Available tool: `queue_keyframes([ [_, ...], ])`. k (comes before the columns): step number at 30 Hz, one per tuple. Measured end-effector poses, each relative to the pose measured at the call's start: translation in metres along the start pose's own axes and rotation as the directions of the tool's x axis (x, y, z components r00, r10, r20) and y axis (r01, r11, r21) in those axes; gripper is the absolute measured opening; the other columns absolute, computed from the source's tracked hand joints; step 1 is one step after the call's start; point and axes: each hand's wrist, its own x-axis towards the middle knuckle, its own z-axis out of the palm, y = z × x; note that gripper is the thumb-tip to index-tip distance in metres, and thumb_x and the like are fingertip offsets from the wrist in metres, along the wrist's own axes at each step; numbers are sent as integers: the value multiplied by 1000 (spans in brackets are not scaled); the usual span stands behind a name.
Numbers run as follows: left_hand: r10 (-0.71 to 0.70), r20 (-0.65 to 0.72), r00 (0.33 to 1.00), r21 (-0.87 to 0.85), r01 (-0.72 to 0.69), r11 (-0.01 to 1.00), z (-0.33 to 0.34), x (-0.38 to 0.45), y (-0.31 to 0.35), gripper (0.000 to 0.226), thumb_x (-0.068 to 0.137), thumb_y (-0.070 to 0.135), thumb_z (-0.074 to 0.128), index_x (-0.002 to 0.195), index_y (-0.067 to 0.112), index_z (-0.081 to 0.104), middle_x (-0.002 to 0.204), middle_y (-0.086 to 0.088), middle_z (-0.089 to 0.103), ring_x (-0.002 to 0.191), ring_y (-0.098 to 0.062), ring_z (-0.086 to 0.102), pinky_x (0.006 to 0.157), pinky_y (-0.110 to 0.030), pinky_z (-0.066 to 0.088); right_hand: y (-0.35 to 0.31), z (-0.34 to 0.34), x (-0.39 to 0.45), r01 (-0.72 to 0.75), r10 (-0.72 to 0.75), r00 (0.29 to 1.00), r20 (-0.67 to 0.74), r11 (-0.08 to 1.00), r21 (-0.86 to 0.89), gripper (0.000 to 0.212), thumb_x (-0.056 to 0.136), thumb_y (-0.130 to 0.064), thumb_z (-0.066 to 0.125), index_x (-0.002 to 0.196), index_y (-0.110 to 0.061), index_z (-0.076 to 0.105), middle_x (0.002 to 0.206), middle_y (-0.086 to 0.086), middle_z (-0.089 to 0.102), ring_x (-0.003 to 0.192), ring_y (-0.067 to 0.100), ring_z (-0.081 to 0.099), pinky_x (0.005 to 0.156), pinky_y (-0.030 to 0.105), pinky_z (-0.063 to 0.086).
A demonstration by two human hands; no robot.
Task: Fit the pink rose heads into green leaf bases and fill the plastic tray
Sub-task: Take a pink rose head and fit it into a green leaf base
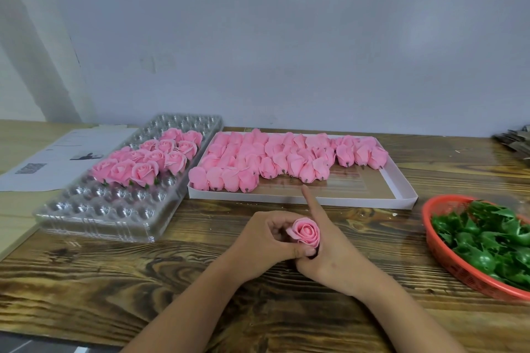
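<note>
Got one pink rose head (pixel 304 233) pinched between both hands, left hand (pixel 266 241) fingers curled round it, right hand (pixel 329 252) gripping too with the index sticking straight out, near the bench's front edge. Plastic tray (pixel 94 209) sits back-left, partly filled; green leaf bases (pixel 487 238) at the right edge.

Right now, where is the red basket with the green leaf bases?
In the head view, the red basket sits at the table's right edge, just in front of the white box of rose heads, right of both hands.
</note>
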Motion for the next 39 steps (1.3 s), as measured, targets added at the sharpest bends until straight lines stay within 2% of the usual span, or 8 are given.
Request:
queue_keyframes([
  [3,-2,8,1000,28,1,1000,0,0,-2,37,84,22,83,117,34,74,112,9,76,108,-11,71,94,-21,53,1,1,0,26,-26,1000,-5,1000,10,116,71,-20,65,148,-53,-15,105,-17,67,95,9,67,82,15,51],
  [6,1,-52,999,-14,-2,1000,1,1,-1,34,85,25,82,117,31,76,112,7,77,107,-13,72,92,-23,56,1,2,1,34,-28,994,-106,998,47,111,70,-27,70,152,-50,-1,110,-21,66,103,4,66,84,10,48],
  [9,-38,-172,984,-181,7,984,-1,3,0,27,86,19,82,112,25,79,106,0,79,100,-16,75,81,-23,58,-1,3,4,67,-28,946,-323,992,109,81,64,-39,77,135,-48,39,106,-23,71,98,0,69,80,11,51],
  [13,-123,-241,963,-279,53,959,-2,4,-3,19,88,15,79,104,25,81,86,3,78,75,-4,66,69,-18,52,0,4,6,130,-72,882,-466,987,94,36,73,-16,84,99,-35,69,92,-15,76,85,4,72,73,16,56],
  [19,-179,-219,959,-337,98,936,1,6,-7,26,80,30,83,104,22,80,82,1,74,71,-7,59,67,-22,51,-2,7,5,185,-141,844,-518,982,33,37,75,-18,84,97,-44,71,87,-16,75,81,4,72,70,11,53],
  [28,-198,-203,959,-344,119,931,0,4,-7,19,88,18,79,108,20,80,88,-3,73,74,-10,58,69,-25,52,-5,15,4,196,-174,818,-549,980,-18,23,78,-35,77,96,-47,70,91,-20,74,88,1,71,75,10,52],
  [34,-170,-158,973,-302,116,946,-3,3,-1,39,75,40,85,111,24,78,89,-1,69,78,-6,59,71,-20,50,-13,7,6,198,-15,869,-494,926,320,32,81,-5,77,105,-25,76,96,-2,78,93,16,73,81,20,56],
  [39,-121,44,992,-291,128,948,-2,2,3,61,75,52,85,122,17,70,120,-13,71,118,-28,65,99,-34,54,-21,5,1,57,86,978,-190,767,639,36,77,-11,79,112,-14,75,111,16,74,109,32,69,95,46,55],
])
